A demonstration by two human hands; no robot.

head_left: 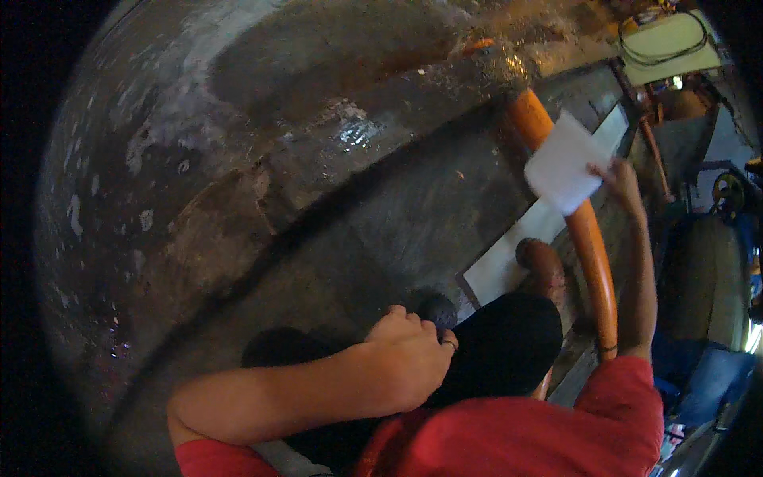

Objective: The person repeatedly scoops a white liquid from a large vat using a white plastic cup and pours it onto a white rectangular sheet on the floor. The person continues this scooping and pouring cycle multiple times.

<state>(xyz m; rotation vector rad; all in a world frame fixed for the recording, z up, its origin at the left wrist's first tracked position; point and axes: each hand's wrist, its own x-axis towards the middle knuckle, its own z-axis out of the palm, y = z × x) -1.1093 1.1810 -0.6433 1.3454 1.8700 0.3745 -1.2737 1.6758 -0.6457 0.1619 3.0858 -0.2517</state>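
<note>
My right hand (621, 181) is stretched out to the right and pinches the edge of a white rectangular sheet (563, 163), held up over an orange pipe (594, 246). My left hand (409, 359) is curled into a fist with a ring on one finger and rests at the edge of my black shorts (501, 342). A dark round thing (438, 310) lies just beyond its knuckles; I cannot tell whether the hand touches it. I wear a red shirt (524, 437).
A wet, stained concrete floor (262, 183) fills the left and middle. A long white strip (509, 258) lies on it beside the orange pipe. At the top right, a pale board with a black cable (671, 40) sits among cluttered frames and blue things.
</note>
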